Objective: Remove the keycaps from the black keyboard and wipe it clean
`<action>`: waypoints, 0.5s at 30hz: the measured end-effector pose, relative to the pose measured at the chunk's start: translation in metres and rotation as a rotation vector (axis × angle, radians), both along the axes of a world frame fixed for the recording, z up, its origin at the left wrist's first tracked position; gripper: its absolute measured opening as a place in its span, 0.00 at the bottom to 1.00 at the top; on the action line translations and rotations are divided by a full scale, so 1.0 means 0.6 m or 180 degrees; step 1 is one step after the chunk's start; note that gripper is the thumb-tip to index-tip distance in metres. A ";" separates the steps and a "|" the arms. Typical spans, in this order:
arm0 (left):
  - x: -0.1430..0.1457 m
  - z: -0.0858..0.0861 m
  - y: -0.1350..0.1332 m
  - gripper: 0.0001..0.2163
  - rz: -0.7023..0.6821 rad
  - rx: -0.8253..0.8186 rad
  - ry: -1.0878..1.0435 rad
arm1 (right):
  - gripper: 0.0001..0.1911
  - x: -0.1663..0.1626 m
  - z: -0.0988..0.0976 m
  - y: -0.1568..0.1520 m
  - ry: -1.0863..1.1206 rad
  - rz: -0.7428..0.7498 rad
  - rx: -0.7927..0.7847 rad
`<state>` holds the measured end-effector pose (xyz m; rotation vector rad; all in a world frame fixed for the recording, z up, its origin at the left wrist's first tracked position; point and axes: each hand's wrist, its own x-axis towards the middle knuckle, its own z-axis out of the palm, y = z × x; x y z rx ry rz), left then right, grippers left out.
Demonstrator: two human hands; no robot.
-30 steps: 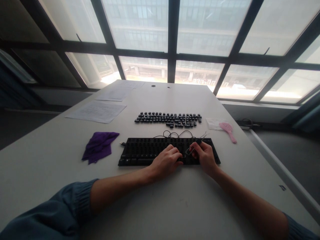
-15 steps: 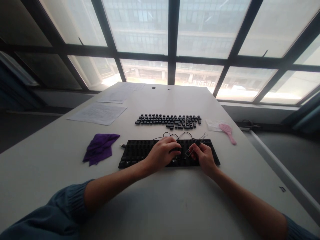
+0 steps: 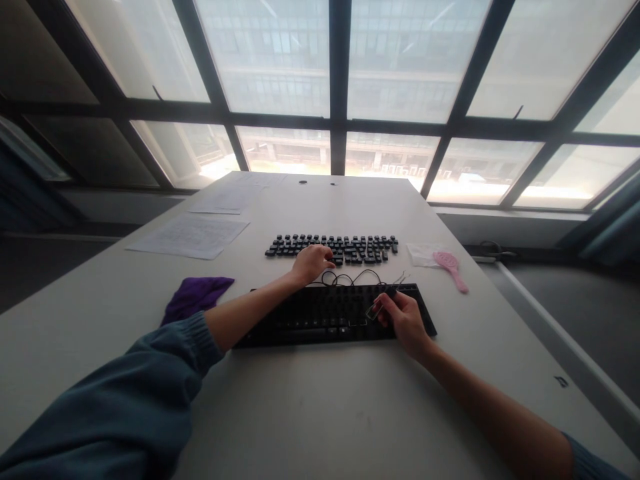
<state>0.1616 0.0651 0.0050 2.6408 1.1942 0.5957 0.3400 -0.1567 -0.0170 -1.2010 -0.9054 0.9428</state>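
My left hand [image 3: 311,264] reaches beyond the keyboard, its fingertips pinched on a small dark keycap, mostly hidden, at the near edge of the laid-out black keycaps [image 3: 353,248]. My right hand [image 3: 406,319] grips a wire keycap puller [image 3: 391,291] over the right half of the black keyboard [image 3: 305,333]. One wire loop of the puller points down-left toward the keys, while thin wire ends stick out past the far side of the fingers. Some keys remain along the keyboard's near rows; my left forearm covers its left end.
A crumpled purple cloth [image 3: 195,298] lies left of the keyboard, partly behind my sleeve. Printed papers [image 3: 193,235] rest farther back on the left. At right are a pink hairbrush [image 3: 451,270] and a clear plastic bag [image 3: 423,255]. A thin black cable [image 3: 367,272] loops behind the keyboard.
My left hand has moved from above the keyboard forward and left to the rows of keycaps. The right hand has stayed over the keyboard with the puller. The view has shifted slightly.
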 end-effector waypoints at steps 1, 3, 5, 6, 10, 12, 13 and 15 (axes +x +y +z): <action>-0.001 -0.001 -0.001 0.08 0.0036 0.0013 0.0021 | 0.21 0.000 0.000 0.000 -0.0005 -0.0004 -0.0004; -0.002 -0.003 -0.003 0.08 0.0068 0.0057 0.0087 | 0.21 0.000 0.000 0.000 -0.0019 0.0002 -0.0003; -0.003 -0.004 -0.003 0.08 0.0052 0.0126 0.0145 | 0.21 0.000 -0.001 0.000 -0.0018 0.0027 0.0003; -0.003 -0.004 -0.002 0.07 0.0033 0.0163 0.0158 | 0.21 0.001 -0.002 0.000 -0.0009 0.0039 -0.0003; -0.003 -0.008 0.000 0.06 -0.0011 0.0276 0.0136 | 0.19 0.002 -0.005 0.000 0.0030 0.0065 -0.0002; -0.003 -0.010 -0.001 0.06 -0.0018 0.0289 0.0109 | 0.19 0.003 -0.007 0.000 0.0031 0.0072 0.0011; -0.003 -0.010 -0.002 0.06 -0.0024 0.0284 0.0086 | 0.19 0.003 -0.008 0.000 0.0029 0.0074 0.0013; -0.004 -0.006 -0.003 0.07 -0.0045 0.0259 0.0019 | 0.19 0.003 -0.008 0.000 0.0020 0.0062 0.0011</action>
